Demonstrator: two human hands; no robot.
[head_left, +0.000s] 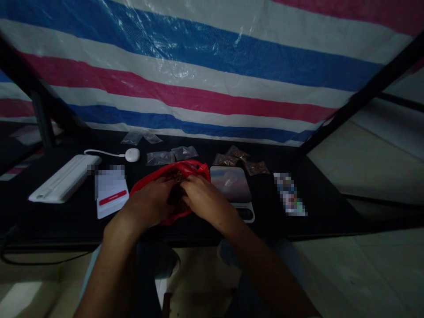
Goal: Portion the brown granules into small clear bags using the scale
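A red plastic bag (195,166) lies open on the black table, with dark brown bits inside its mouth. Over the left side of the bag, my left hand (153,198) is closed on its edge, fingertips hidden. My right hand (202,198) reaches into the mouth from the right; its fingers point down among the brown bits, and their tips are out of sight. Close by my right hand is a small kitchen scale (231,183) with a grey platform. Behind it lie several clear packets of brown bits (256,168).
Several clear plastic bags (160,158) lie behind the red bag. To the left are a long white device (64,179), a white round gadget (132,154) with a cable, and a white card (112,198). A blurred colourful strip (289,194) is at right. Striped sheeting (198,97) hangs behind.
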